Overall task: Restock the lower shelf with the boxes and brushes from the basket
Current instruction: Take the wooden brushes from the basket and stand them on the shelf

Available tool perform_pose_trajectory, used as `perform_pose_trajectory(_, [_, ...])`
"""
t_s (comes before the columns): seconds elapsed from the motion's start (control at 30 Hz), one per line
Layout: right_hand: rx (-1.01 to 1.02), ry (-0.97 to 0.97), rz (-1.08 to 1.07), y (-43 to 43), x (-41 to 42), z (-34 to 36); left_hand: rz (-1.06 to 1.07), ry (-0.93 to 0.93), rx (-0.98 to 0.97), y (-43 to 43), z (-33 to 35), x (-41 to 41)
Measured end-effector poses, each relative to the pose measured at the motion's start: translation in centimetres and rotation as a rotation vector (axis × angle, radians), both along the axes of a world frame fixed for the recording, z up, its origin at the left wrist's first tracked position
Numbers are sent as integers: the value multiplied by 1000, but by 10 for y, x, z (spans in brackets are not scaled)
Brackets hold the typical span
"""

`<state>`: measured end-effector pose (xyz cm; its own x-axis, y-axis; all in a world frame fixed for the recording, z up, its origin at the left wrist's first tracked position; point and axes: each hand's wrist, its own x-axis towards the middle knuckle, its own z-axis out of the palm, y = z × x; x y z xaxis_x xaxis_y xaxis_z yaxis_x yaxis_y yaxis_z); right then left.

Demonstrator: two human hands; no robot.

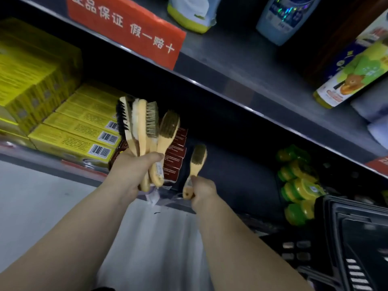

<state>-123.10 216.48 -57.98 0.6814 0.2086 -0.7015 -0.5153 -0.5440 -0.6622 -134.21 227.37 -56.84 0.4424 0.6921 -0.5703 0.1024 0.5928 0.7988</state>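
Note:
My left hand (131, 173) grips a bunch of several wooden-handled brushes (147, 122), bristles up, in front of the lower shelf (241, 164). Beside it, my right hand (202, 192) holds one small wooden brush (196, 162) by its handle, bristles pointing up. Behind the bunch stands a row of dark red boxes (176, 156) on the lower shelf. Yellow boxes (79, 127) with barcodes lie stacked to the left of them. The black basket (357, 238) sits at the lower right; what it holds is not visible.
The upper shelf edge (231, 87) carries a red sign (126, 28) and bottles (352, 76) above. Green and yellow round containers (298, 185) fill the lower shelf's right part. Dark shelf floor shows between the red boxes and those containers. Pale floor lies below.

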Motion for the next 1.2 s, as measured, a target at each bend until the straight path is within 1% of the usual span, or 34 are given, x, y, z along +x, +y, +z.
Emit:
perform_pose_trajectory(0.1, [35,-70,-41,5,0,-25,-46,-21,-29,2,-5,1])
perform_pose_trajectory(0.27, [35,-129,-174,19,8,-38,-120,11,-84,-1,-6,-4])
perform_pose_trajectory(0.33, [37,-161,-154,21,9,-39,-149,19,-96,-3,-6,-5])
perform_pose_trajectory(0.4, [-17,-219,-95,21,9,-43,-146,16,-92,-5,-6,-5])
perform_pose_trajectory(0.47, [-101,-312,-36,21,5,-46,-125,9,-83,-7,-6,-5])
perform_pose_trajectory(0.53, [-126,-448,-38,18,-5,-42,-116,1,-80,-9,-6,-5])
perform_pose_trajectory(0.57, [-89,-521,-67,16,-13,-36,-117,-4,-83,-10,-5,-6])
perform_pose_trajectory(0.6, [-7,-558,-95,12,-22,-31,-121,-8,-89,-11,-5,-6])
perform_pose_trajectory(0.63, [107,-539,-100,8,-31,-24,-129,-11,-95,-12,-4,-6])
perform_pose_trajectory(0.67, [220,-471,-66,5,-38,-17,-145,-18,-102,-13,-4,-6])
perform_pose_trajectory(0.73, [373,-264,42,0,-47,-2,-197,-46,-112,-16,-3,-6])
perform_pose_trajectory(0.77, [401,-194,72,-2,-49,4,-223,-64,-114,-18,-2,-6])
perform_pose_trajectory(0.83, [408,-131,59,-5,-46,9,-251,-91,-108,-22,-1,-5])
perform_pose_trajectory(0.93, [457,-71,-72,-13,-29,8,-248,-98,-83,-25,-1,-2])
perform_pose_trajectory(1.0, [409,-113,-220,-20,-10,3,-214,-82,-69,-21,-2,-1])
perform_pose_trajectory(1.07, [253,-213,-292,-25,8,-8,-212,-74,-44,-18,-4,-3])
perform_pose_trajectory(1.13, [127,-285,-264,-26,20,-22,-229,-77,-7,-18,-6,-4])
perform_pose_trajectory(1.2, [47,-309,-189,-20,25,-33,-263,-61,44,-19,-9,-5])
